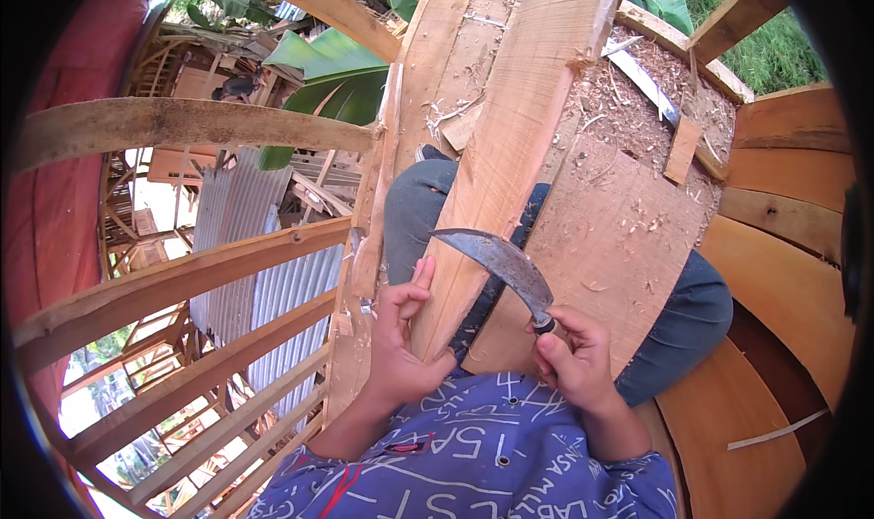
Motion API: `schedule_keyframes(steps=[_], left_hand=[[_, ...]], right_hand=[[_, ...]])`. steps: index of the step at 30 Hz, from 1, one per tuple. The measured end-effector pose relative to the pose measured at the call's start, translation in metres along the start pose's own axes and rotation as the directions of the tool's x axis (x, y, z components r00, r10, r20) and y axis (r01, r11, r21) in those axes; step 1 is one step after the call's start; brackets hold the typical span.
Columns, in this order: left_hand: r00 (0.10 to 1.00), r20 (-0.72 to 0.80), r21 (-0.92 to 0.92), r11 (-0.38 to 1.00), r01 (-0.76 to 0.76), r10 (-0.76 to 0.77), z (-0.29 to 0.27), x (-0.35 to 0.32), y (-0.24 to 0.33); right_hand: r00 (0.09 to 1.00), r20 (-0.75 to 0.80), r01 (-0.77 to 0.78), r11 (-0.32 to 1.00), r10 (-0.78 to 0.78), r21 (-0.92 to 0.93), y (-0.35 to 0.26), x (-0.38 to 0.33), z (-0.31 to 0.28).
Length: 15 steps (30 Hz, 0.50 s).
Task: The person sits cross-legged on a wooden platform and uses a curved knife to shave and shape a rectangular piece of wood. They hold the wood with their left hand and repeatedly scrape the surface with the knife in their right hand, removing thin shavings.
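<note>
A long, thick wooden plank (pixel 510 146) stretches away from me, its near end close to my body. My left hand (pixel 407 341) grips that near end, fingers along its left edge and thumb at the end. In my right hand (pixel 572 351) is a curved knife (pixel 512 269) with a broad, sickle-like grey blade and a dark handle mostly hidden by the fingers. The blade arches leftward, and its tip appears over the plank near my left fingers. Whether the edge touches the wood I cannot tell.
A wide board (pixel 624 237) with shavings lies right of the plank, over my legs. Farther off, a long metal blade (pixel 645 82) rests by a small wood block (pixel 682 150). Timber rails (pixel 182 278) border the drop at left, above corrugated sheets (pixel 241 237). Orange-brown boards (pixel 774 282) form the right side.
</note>
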<state>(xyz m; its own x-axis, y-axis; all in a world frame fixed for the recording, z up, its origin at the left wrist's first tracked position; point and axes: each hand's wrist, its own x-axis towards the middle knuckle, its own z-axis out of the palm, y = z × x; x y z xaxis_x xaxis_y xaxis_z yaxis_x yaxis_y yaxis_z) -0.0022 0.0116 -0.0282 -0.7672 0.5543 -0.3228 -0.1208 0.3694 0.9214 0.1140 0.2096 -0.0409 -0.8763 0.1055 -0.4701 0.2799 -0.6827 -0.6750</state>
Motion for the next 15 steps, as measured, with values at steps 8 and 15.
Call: schedule_keyframes(steps=[8, 15], left_hand=[[0.999, 0.035, 0.024, 0.999, -0.035, 0.034, -0.001, 0.003, 0.001], [1.000, 0.005, -0.032, 0.999, -0.012, 0.012, -0.005, 0.001, -0.001]], right_hand=[[0.773, -0.150, 0.416, 0.670, -0.617, -0.615, 0.029, 0.005, -0.006], [0.816, -0.313, 0.459, 0.874, -0.485, -0.158, -0.035, 0.000, -0.043]])
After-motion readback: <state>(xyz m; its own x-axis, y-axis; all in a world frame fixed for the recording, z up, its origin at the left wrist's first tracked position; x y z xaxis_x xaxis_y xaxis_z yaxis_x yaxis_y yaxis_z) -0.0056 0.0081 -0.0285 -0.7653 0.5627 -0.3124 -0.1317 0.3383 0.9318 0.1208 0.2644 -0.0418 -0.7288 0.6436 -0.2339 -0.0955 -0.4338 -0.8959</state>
